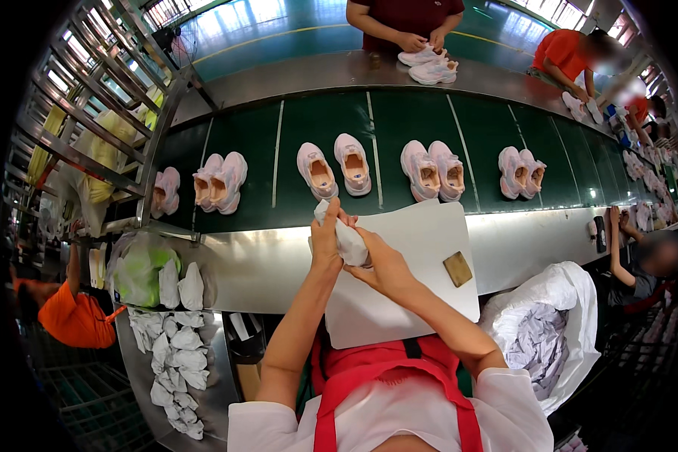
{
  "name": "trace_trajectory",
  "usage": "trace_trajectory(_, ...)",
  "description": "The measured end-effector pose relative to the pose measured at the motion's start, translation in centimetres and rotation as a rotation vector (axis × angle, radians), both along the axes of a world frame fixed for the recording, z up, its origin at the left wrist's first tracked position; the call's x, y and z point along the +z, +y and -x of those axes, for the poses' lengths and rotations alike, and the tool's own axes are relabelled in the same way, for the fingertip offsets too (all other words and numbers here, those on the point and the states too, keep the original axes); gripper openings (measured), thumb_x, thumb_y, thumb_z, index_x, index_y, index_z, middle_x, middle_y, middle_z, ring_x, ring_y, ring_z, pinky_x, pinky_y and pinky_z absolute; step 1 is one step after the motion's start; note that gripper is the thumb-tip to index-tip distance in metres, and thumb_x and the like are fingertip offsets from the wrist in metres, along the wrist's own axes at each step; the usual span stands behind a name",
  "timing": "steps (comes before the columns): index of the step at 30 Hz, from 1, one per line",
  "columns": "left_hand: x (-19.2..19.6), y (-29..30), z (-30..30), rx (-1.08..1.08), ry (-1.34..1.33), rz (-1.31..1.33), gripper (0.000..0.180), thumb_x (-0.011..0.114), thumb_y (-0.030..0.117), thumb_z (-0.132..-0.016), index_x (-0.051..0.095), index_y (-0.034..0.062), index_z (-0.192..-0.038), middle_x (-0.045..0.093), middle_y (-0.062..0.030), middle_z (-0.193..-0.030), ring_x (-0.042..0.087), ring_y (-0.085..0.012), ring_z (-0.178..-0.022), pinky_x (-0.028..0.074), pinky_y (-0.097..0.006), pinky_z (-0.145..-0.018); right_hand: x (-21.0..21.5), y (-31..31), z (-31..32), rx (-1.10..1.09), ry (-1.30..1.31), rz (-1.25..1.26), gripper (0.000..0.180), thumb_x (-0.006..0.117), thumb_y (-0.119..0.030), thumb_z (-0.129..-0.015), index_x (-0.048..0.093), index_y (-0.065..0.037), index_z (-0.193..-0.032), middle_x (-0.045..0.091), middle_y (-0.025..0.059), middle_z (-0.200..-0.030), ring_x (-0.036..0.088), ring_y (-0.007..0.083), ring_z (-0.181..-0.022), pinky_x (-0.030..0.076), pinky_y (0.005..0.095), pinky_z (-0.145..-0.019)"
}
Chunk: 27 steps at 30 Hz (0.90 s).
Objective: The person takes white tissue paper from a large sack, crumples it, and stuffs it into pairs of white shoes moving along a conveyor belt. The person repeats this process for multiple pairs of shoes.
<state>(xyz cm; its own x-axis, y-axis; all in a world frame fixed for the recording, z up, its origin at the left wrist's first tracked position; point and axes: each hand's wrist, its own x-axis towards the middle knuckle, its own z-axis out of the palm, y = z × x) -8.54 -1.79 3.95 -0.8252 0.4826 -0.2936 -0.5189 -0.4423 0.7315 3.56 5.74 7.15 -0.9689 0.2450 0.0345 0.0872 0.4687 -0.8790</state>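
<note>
Red cloth apron [380, 363] lies below left fingers [329, 218] and right fingers [374, 245] gripping an elongated white paper bundle [349, 242] between them.

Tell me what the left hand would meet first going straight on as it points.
Past the white wad it holds, the left hand would probably meet the shoe pair ahead, or pass above it; depth is unclear.

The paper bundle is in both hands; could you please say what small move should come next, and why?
Perhaps tuck in the upper end of the bundle: it pokes out past the left hand, while the right hand holds the lower part.
</note>
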Motion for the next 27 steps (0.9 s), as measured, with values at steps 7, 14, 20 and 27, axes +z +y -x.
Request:
trace_trajectory(7,-1.8,2.6,2.1,-0.175,0.112,0.111,0.032,0.053,0.036,-0.094,0.051,0.0054,-0.084,0.054,-0.0042,-0.074,0.055,-0.0145,-0.071,0.047,-0.03,-0.077,-1.4,3.1,2.6,-0.155,-0.133,0.088,0.052,0.068,-0.018,-0.078,0.046,-0.001,-0.121,0.06,0.0213,-0.102,0.063,0.0345,-0.078,0.05,0.0386,-0.07)
trace_trajectory(14,-15.1,9.7,16.1,0.0,1.228,0.759,0.04,0.057,0.022,-0.087,0.051,-0.0026,-0.118,0.06,-0.0211,-0.109,0.057,-0.0341,-0.102,0.045,-0.038,-0.089,-7.2,10.5,8.9,-0.261,-0.237,-0.462,0.045,0.071,-0.029,-0.073,0.055,-0.003,-0.106,0.066,0.0181,-0.087,0.065,0.0333,-0.079,0.05,0.0391,-0.069)
trace_trajectory(20,-14.4,10.5,19.6,-0.536,1.113,0.876,0.036,0.055,0.017,-0.085,0.053,-0.0016,-0.116,0.062,-0.0249,-0.103,0.058,-0.0418,-0.097,0.047,-0.044,-0.085,-11.9,12.0,17.2,-0.146,-0.38,-0.732,0.04,0.073,-0.032,-0.063,0.058,-0.004,-0.087,0.067,0.016,-0.077,0.066,0.0323,-0.07,0.053,0.041,-0.063)
trace_trajectory(27,-15.1,9.6,19.5,-0.618,1.136,0.876,0.034,0.053,0.017,-0.089,0.054,0.0003,-0.118,0.062,-0.0263,-0.102,0.06,-0.0413,-0.095,0.048,-0.042,-0.082,-16.3,10.3,19.7,-0.071,-0.169,-0.991,0.032,0.065,-0.038,-0.075,0.061,-0.007,-0.067,0.062,0.0092,-0.057,0.063,0.0268,-0.054,0.049,0.0372,-0.05)
